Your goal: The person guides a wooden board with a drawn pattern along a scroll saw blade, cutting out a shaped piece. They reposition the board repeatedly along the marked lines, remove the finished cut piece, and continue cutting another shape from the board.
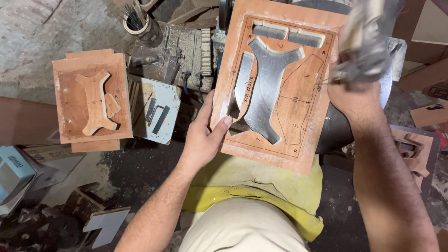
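- a stack of boards point(92, 95) lay at the far left, topped by a loose y-shaped wooden piece point(95, 101) and a small offcut just beside it.
- right of the stack, a pale plate point(156, 111) with dark slots was seen, and behind it a dusty machine point(179, 51) and a tin of rods point(136, 19).
- the left hand point(205, 135) was closed on the left edge of the template board point(275, 79), thumb on its face and fingers hidden behind it.
- the board was held tilted above a dark round machine body, over the lap and a yellow cloth point(261, 191); a y-shaped opening and smaller slots were cut through it, with lines drawn round them.
- the right hand point(352, 88) was raised at the board's upper right edge and clenched round a blurred pale tool point(366, 39); what kind of tool could not be told.
- the step in hand was judged to be work on the cut-outs, the board being steadied by the left hand.
- the next move was judged to call for a firm hold on the board and the tool kept well clear of the left thumb.
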Available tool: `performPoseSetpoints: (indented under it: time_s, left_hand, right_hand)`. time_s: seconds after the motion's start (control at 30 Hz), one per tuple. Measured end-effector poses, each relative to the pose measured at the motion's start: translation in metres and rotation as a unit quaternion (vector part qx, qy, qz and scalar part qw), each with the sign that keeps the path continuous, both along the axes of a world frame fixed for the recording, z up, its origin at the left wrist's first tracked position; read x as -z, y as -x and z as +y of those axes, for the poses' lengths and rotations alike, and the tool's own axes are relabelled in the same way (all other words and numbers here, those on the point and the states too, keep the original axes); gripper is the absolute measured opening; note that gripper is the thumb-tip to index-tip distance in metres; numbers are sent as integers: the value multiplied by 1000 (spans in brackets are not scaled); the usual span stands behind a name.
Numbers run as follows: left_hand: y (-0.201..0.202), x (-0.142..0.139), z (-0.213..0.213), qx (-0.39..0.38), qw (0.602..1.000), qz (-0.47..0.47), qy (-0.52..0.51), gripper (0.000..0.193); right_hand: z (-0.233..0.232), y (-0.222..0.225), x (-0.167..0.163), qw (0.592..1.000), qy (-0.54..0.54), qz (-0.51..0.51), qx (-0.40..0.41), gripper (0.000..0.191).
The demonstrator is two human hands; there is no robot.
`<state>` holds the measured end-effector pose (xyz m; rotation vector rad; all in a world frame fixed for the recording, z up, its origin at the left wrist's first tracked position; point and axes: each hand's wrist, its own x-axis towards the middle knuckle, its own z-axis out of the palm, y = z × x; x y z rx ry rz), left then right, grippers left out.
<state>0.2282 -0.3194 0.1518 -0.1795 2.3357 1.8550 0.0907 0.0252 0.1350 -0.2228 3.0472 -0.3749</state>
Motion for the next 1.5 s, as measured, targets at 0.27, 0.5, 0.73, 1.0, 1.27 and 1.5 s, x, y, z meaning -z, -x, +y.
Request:
performPoseSetpoints:
  time_s: [0.27, 0.5, 0.73, 1.0, 1.27, 1.5]
  left_hand:
    - [9, 0, -3, 7, 1000, 5, 7, 75]
    - [14, -4, -4, 10, 1000, -17, 3, 76]
    - [18, -2, -5, 17, 1000, 5, -10, 75]
    - [23, -3, -7, 18, 1000, 14, -1, 73]
    - [28, -1, -7, 18, 999, 33, -12, 72]
    - [28, 0, -5, 15, 1000, 15, -3, 74]
  right_hand:
    - [8, -5, 1, 976, -131, 148, -89, 28]
    - [3, -9, -1, 997, 19, 78, -2, 58]
    - [-19, -12, -34, 989, -28, 138, -31, 101]
    - [-27, -3, -37, 995, 66, 28, 64, 63]
    - [1, -1, -12, 980, 89, 159, -82, 80]
    - [53, 17, 65, 967, -20, 213, -140, 32]
